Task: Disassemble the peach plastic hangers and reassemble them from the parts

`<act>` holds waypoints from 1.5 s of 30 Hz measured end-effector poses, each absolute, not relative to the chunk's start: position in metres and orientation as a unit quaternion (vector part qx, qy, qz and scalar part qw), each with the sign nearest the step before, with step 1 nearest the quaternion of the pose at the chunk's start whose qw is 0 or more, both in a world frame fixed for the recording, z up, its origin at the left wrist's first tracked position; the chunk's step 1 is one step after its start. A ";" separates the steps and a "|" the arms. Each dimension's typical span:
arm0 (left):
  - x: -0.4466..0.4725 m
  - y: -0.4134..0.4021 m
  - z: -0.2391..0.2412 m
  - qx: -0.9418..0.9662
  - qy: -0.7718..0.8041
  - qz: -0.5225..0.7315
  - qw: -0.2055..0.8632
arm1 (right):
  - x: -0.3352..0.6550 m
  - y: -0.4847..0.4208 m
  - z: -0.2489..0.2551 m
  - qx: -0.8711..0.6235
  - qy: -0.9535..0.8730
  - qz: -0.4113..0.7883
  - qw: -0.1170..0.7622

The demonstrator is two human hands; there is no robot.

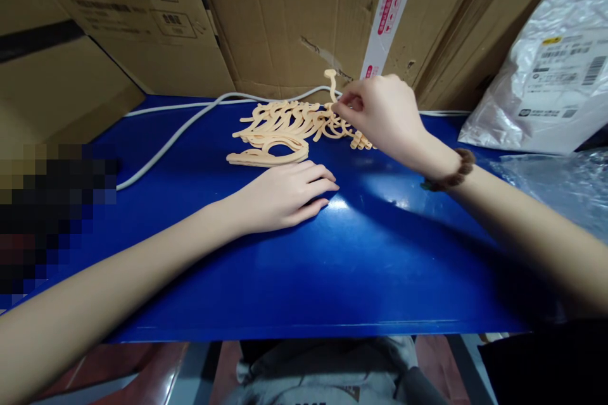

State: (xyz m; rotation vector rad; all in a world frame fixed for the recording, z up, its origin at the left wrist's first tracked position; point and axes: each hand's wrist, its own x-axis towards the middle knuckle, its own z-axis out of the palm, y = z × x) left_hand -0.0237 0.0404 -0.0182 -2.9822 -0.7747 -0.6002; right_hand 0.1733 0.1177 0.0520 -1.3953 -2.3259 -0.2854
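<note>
A pile of peach-coloured plastic hangers [285, 130] lies on the blue table [285, 278] near its back edge. My right hand [382, 120], with a bead bracelet on the wrist, pinches the hook end of one hanger at the right side of the pile, fingers closed on it. My left hand [285, 196] rests palm down on the table just in front of the pile, fingers stretched out flat and holding nothing.
Cardboard boxes [294, 12] stand against the back of the table. A white cable [180, 130] runs across the table behind the pile. A grey plastic mailer bag [551, 69] and clear plastic wrap [565, 190] lie at the right. A blurred patch covers the left.
</note>
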 end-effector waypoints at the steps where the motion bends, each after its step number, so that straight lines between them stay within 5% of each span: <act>1: -0.024 0.040 -0.018 -0.950 -0.246 -0.192 0.001 | 0.179 0.111 0.053 -0.484 -0.841 -0.109 0.215; 10: -0.020 0.037 -0.014 -0.935 -0.254 -0.246 0.039 | 0.236 0.052 0.024 -0.257 -0.949 -0.145 0.114; 18: -0.023 0.041 -0.019 -0.938 -0.215 -0.248 0.114 | 0.240 0.038 0.012 -0.156 -0.973 -0.110 0.130; 28: -0.021 0.038 -0.015 -0.944 -0.217 -0.229 0.095 | 0.241 0.040 0.011 -0.161 -0.971 -0.105 0.142; 34: -0.022 0.037 -0.015 -0.942 -0.228 -0.232 0.083 | 0.256 0.054 0.024 -0.342 -0.905 -0.102 0.232; 45: -0.021 0.037 -0.015 -0.942 -0.218 -0.244 0.080 | 0.293 0.106 0.001 -0.432 -0.876 -0.172 0.131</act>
